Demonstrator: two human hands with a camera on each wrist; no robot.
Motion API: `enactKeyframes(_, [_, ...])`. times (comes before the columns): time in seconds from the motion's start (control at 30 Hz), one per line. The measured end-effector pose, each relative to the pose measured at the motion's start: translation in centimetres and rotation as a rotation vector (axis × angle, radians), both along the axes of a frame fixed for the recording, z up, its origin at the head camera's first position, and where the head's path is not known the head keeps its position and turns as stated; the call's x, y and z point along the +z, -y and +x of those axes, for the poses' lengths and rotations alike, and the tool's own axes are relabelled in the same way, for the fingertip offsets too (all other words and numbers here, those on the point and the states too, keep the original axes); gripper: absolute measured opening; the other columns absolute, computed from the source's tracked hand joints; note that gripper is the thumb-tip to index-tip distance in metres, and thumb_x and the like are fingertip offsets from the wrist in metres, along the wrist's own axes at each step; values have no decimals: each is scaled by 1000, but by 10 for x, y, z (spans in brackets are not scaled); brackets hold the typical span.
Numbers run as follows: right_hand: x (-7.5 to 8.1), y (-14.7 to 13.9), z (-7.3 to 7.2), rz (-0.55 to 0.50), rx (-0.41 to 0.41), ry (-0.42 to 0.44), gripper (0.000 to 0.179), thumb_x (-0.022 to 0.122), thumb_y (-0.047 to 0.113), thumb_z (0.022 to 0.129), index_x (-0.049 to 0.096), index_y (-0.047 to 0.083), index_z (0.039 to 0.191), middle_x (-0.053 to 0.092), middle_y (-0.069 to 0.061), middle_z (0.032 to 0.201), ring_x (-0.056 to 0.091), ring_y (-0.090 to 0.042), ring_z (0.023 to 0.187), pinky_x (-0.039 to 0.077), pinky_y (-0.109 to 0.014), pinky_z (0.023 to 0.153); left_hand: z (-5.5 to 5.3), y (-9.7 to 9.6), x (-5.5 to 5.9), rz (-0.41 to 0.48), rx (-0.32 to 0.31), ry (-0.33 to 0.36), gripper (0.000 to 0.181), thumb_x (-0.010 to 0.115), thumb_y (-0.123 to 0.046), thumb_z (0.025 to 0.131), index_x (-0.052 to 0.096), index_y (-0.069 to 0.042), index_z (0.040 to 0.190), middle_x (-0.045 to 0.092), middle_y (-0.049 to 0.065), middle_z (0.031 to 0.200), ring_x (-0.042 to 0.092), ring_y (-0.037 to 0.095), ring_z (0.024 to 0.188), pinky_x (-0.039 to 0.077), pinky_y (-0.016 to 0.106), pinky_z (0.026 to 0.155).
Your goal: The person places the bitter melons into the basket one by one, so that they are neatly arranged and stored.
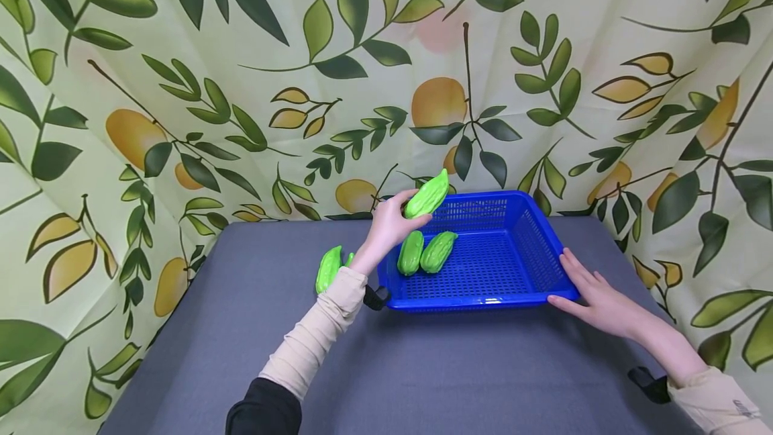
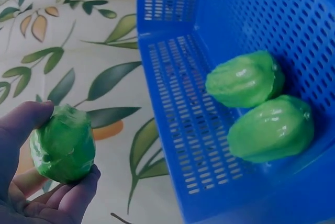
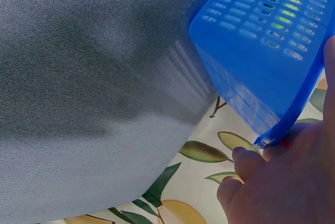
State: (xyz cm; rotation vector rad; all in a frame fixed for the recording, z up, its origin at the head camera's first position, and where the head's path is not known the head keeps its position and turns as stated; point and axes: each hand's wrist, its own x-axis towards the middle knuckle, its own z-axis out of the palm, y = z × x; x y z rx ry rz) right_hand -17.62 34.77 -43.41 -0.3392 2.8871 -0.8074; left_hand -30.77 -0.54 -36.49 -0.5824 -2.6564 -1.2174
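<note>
My left hand (image 1: 391, 221) pinches a bright green bitter melon (image 1: 427, 195) between thumb and fingers, above the left back part of the blue plastic basket (image 1: 546, 233). In the left wrist view this bitter melon (image 2: 64, 144) is seen end-on, clear of the basket wall. Two more bitter melons, a left one (image 1: 410, 253) and a right one (image 1: 439, 252), lie side by side inside at the basket's left. My right hand (image 1: 604, 301) touches the basket's front right corner, its fingers fairly straight along the rim and its thumb at the front.
Left of the basket, a bitter melon (image 1: 329, 269) lies on the grey tabletop (image 1: 260, 327); another green piece (image 1: 349, 258) beside it is mostly hidden by the left wrist. A leaf-and-fruit patterned cloth (image 1: 374, 92) hangs behind the table and along its sides.
</note>
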Motion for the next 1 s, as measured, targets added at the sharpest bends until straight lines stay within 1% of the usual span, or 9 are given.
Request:
enactKeyframes(0.1, [0, -1, 0, 1, -5, 0, 91, 56, 43, 93, 1, -2, 151, -5, -28, 156, 9, -54, 138, 0, -69, 109, -8, -5, 0, -34, -1, -8, 55, 74, -28, 81, 57, -11, 131, 70, 11, 109, 67, 21, 83, 50, 24, 61])
enactKeyframes(0.23, [-2, -1, 1, 1, -5, 1, 91, 56, 43, 93, 2, -2, 151, -4, -28, 156, 10, -55, 138, -1, -68, 110, -15, -12, -3, -49, -9, -6, 55, 73, -30, 82, 56, -12, 131, 69, 11, 111, 66, 21, 85, 51, 28, 65])
enactKeyframes(0.27, [-2, -1, 0, 1, -5, 2, 91, 56, 43, 93, 2, -2, 151, -4, -28, 156, 10, -55, 138, -1, -68, 110, -17, -14, -4, -49, -14, -20, 55, 73, -31, 82, 57, -11, 130, 69, 11, 111, 66, 20, 85, 51, 27, 65])
enactKeyframes(0.37, [-2, 0, 0, 0, -4, 2, 91, 56, 43, 93, 2, -2, 151, -4, -28, 156, 10, -55, 138, -1, -68, 109, -20, -19, -10, -53, -31, -4, 56, 73, -32, 82, 56, -11, 131, 68, 10, 112, 65, 19, 87, 50, 27, 67])
enactKeyframes(0.47, [-1, 1, 0, -4, -7, 8, 91, 56, 43, 93, 2, -2, 151, -4, -28, 156, 9, -55, 138, -1, -69, 109, -23, -25, -14, -63, -50, 7, 56, 74, -32, 81, 56, -10, 131, 69, 10, 111, 65, 19, 86, 48, 24, 64])
enactKeyframes(0.53, [0, 1, 1, -3, -11, 9, 92, 56, 44, 93, 2, -2, 151, -4, -28, 156, 9, -55, 138, -1, -68, 109, -25, -29, -14, -68, -67, 31, 57, 74, -31, 82, 56, -12, 132, 69, 10, 112, 65, 20, 86, 47, 24, 64])
enactKeyframes(0.77, [2, 3, 1, 9, -17, 4, 92, 56, 45, 92, 3, -3, 150, -2, -28, 156, 11, -55, 138, 3, -69, 109, -34, -40, -15, -67, -110, 32, 56, 74, -31, 82, 56, -13, 131, 70, 9, 108, 64, 17, 81, 44, 19, 61])
enactKeyframes(0.87, [3, 2, 1, 12, -17, 0, 92, 57, 45, 92, 3, -2, 151, -2, -28, 156, 11, -55, 138, 4, -69, 109, -36, -45, -19, -63, -124, 39, 55, 74, -30, 81, 57, -13, 131, 70, 9, 106, 64, 17, 80, 44, 19, 61])
enactKeyframes(1.0, [1, 2, 0, 8, -15, -7, 91, 57, 44, 92, 4, -2, 151, -2, -28, 156, 11, -55, 138, 3, -69, 109, -35, -52, -24, -64, -126, 67, 54, 74, -30, 82, 57, -13, 130, 70, 9, 107, 63, 17, 82, 45, 19, 63])
